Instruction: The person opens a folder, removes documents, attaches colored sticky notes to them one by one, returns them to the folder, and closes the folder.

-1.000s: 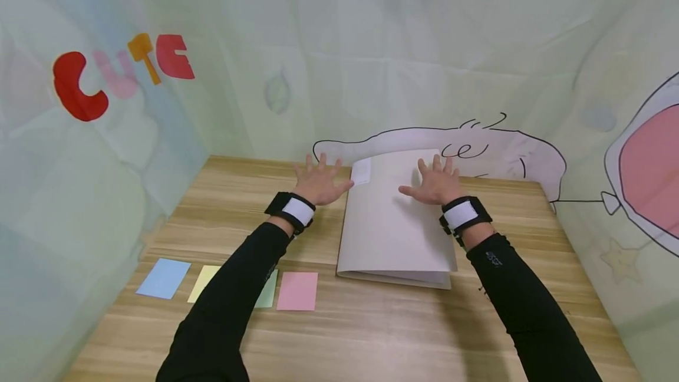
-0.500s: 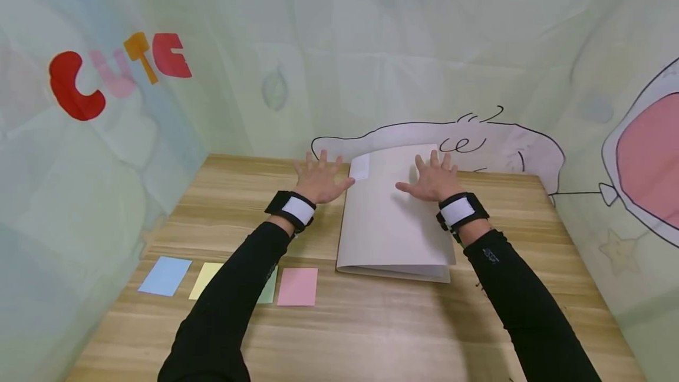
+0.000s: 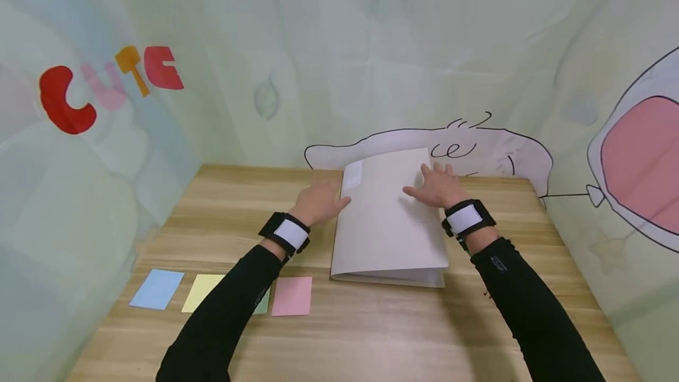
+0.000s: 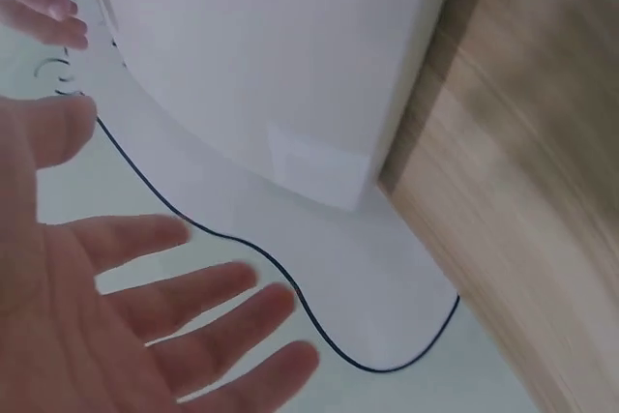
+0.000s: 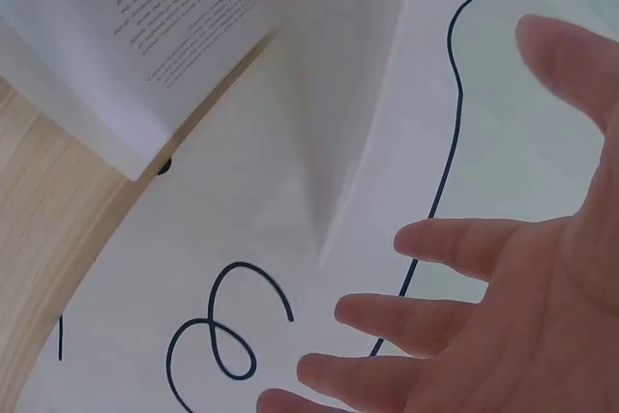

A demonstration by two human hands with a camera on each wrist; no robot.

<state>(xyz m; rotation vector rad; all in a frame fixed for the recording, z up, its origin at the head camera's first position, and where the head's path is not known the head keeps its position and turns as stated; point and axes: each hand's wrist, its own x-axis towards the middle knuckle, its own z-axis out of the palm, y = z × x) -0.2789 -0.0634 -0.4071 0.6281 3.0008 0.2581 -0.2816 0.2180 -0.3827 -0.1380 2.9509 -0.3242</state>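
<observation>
A white-covered book (image 3: 389, 217) lies upright to me on the wooden table, its front cover lifted slightly along the right and near edges. Beside its left edge, my left hand (image 3: 317, 202) hovers with fingers extended and thumb towards the cover. My right hand (image 3: 437, 186) is over the upper right part of the cover, fingers loosely spread and holding nothing. The left wrist view shows the left palm (image 4: 87, 336) apart from the book. Printed text on an inner page (image 5: 184, 16) shows under the raised cover in the right wrist view. A pale label (image 3: 352, 174) marks the top left corner.
Blue (image 3: 157, 289), yellow (image 3: 203, 292), green (image 3: 262, 304) and pink (image 3: 292, 296) paper squares lie in a row at the left front; my left sleeve (image 3: 223, 317) partly covers the green one. A printed curtain (image 3: 329, 75) hangs behind the table (image 3: 382, 335).
My left hand has come slightly nearer and its spread fingers have lowered. The right hand's fingers have drawn a little closer together. The view has shifted slightly; the book stays put.
</observation>
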